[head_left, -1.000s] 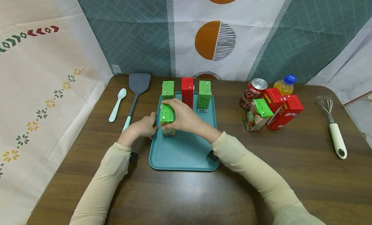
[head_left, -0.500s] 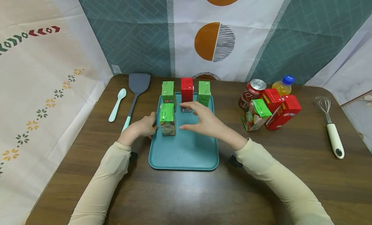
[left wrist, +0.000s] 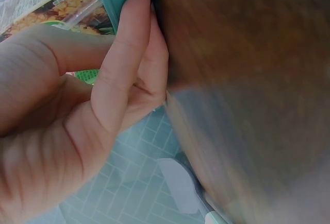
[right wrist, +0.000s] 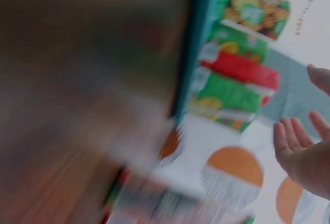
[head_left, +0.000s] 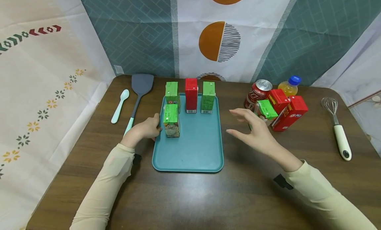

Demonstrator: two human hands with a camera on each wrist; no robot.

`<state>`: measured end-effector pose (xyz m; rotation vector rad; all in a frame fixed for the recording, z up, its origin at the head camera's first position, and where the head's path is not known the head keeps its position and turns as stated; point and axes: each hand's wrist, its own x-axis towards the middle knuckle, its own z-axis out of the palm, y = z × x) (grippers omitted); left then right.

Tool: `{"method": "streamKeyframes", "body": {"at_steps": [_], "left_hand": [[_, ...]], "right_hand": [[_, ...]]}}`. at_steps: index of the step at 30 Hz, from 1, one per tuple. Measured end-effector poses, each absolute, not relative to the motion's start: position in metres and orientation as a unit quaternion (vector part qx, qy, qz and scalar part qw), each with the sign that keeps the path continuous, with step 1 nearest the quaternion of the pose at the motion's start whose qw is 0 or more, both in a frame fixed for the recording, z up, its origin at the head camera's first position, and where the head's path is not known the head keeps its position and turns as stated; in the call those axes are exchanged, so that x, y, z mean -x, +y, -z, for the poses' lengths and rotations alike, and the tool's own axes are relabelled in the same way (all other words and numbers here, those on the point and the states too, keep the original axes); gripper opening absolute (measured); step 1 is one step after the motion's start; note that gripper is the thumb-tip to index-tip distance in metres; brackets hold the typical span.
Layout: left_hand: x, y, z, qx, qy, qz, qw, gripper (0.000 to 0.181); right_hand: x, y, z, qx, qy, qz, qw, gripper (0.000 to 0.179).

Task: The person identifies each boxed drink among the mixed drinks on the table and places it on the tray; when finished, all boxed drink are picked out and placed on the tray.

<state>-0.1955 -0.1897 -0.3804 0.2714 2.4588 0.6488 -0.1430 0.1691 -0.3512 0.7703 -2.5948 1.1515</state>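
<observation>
On the teal tray [head_left: 199,150] stand drink cartons: a green one [head_left: 172,91] and a red one [head_left: 191,94] along the back, another green carton [head_left: 208,96] at back right, and a green carton [head_left: 171,124] in front at the left. My left hand [head_left: 146,128] grips the tray's left rim, its fingertips at the edge in the left wrist view. To the right of the tray, my right hand [head_left: 254,132] hovers with thumb and fingers spread and nothing between them. It partly covers a green carton [head_left: 268,110] with a picture on its side.
Beside that carton are two red cartons [head_left: 291,113], a red soda can [head_left: 256,95] and an orange drink bottle [head_left: 288,88] with a blue cap. A whisk [head_left: 342,140] lies far right. At the left lie a small spoon [head_left: 120,107] and a grey spatula [head_left: 142,84].
My right hand has let go of the front left green carton and moved right, off the tray, to the group of drinks. The left hand stays at the tray's rim.
</observation>
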Motion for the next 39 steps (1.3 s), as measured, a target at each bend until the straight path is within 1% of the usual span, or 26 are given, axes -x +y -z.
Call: {"method": "streamKeyframes", "body": {"at_steps": [5, 6, 9, 10, 13, 16, 17, 20, 28, 33, 36, 39], "left_hand": [[0.195, -0.191, 0.378, -0.102, 0.921, -0.245, 0.286, 0.066], [0.195, -0.191, 0.378, -0.102, 0.921, -0.245, 0.286, 0.066], [0.195, -0.192, 0.378, -0.102, 0.920, -0.246, 0.289, 0.066], [0.195, -0.192, 0.378, -0.101, 0.920, -0.246, 0.289, 0.066], [0.196, -0.192, 0.378, -0.098, 0.920, -0.247, 0.289, 0.065], [0.196, -0.193, 0.379, -0.097, 0.920, -0.248, 0.287, 0.065], [0.196, -0.193, 0.379, -0.098, 0.920, -0.247, 0.287, 0.064], [0.195, -0.193, 0.380, -0.099, 0.919, -0.250, 0.287, 0.064], [0.195, -0.189, 0.380, -0.090, 0.919, -0.255, 0.286, 0.064], [0.196, -0.188, 0.380, -0.102, 0.920, -0.252, 0.282, 0.062], [0.196, -0.189, 0.381, -0.108, 0.921, -0.246, 0.281, 0.062], [0.197, -0.190, 0.381, -0.107, 0.923, -0.242, 0.281, 0.061]], "right_hand": [[0.136, 0.213, 0.357, -0.284, -0.887, -0.329, 0.158, 0.073], [0.135, 0.222, 0.356, -0.288, -0.886, -0.321, 0.168, 0.072], [0.133, 0.245, 0.351, -0.287, -0.891, -0.292, 0.194, 0.061], [0.133, 0.252, 0.349, -0.287, -0.893, -0.281, 0.203, 0.062], [0.132, 0.271, 0.341, -0.273, -0.903, -0.252, 0.215, 0.074], [0.135, 0.286, 0.332, -0.247, -0.916, -0.240, 0.206, 0.067], [0.137, 0.290, 0.330, -0.234, -0.921, -0.241, 0.198, 0.069], [0.144, 0.301, 0.326, -0.193, -0.933, -0.248, 0.173, 0.084], [0.165, 0.316, 0.333, -0.084, -0.940, -0.316, 0.100, 0.081], [0.173, 0.320, 0.334, -0.097, -0.945, -0.300, 0.084, 0.083], [0.179, 0.322, 0.334, -0.112, -0.949, -0.281, 0.088, 0.081], [0.184, 0.326, 0.335, -0.107, -0.953, -0.271, 0.085, 0.078]]}}
